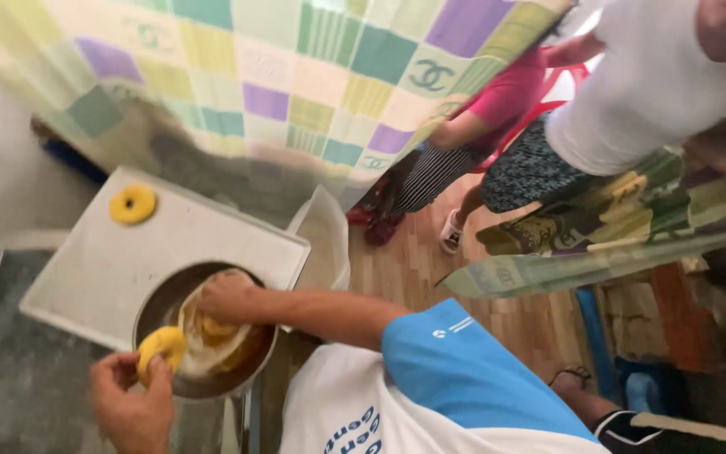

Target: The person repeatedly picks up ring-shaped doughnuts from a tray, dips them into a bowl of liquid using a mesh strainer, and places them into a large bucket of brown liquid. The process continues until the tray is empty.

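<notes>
Metal bowl (203, 382) on white tabletop (102, 269). Left hand (132, 403) pinches dough ring (161, 346) at bowl's rim, hole facing up. Right hand (224, 296) grips dough inside (probably). Second ring (133, 204) lies flat beyond bowl.

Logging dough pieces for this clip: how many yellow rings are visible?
2: one yellow ring lies on the white board; another is in the left hand. More may be hidden inside the metal bowl.

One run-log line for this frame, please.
left hand: holds yellow ring | right hand: in metal bowl, on pale cloth | white board: second yellow ring
</notes>
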